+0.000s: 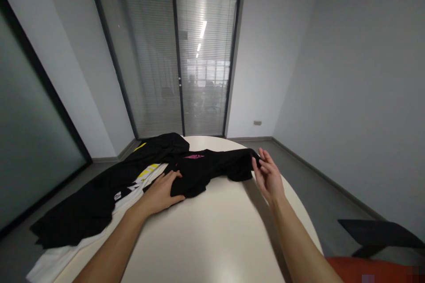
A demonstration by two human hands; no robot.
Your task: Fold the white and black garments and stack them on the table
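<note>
A black T-shirt [212, 166] with pink lettering near its neck lies across the round white table, part of it folded over. On its left part rests my left hand [165, 190], palm down, with thumb and fingers spread over the cloth. My right hand [268, 174] is at the shirt's right end, palm turned inward. Its fingers hold the edge of the cloth, which is raised off the table there. The fingertips are partly hidden by fabric.
More clothes lie along the left side: a black garment [86, 201] with yellow markings and a white one [55, 260] beneath it. The table [212, 239] has a curved edge. At the lower right stands a red chair [361, 269] with a black armrest [381, 232].
</note>
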